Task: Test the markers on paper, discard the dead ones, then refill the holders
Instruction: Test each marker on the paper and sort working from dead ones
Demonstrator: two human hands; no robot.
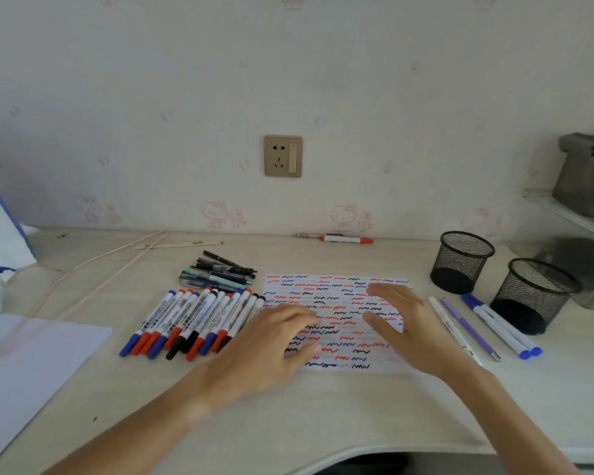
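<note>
Left hand (275, 341) and right hand (405, 317) flat, fingers spread on scribbled paper (336, 303), markers (192, 323) left on tabletop (288, 413), two mesh holders (462, 262) right

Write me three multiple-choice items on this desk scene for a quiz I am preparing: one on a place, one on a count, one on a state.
1. Where does the row of whiteboard markers lie?
A. left of the test paper
B. inside a holder
C. on the shelf

2. How many mesh holders stand on the desk?
A. one
B. two
C. four

3. What state are the holders in?
A. packed with markers
C. tipped over
B. upright and holding no markers

Answers: 1 A, the row lies left of the scribbled sheet. 2 B, a second holder stands near the first. 3 B, both show bare dark bottoms through the mesh. Both the left hand and right hand hover open over the paper.
</note>
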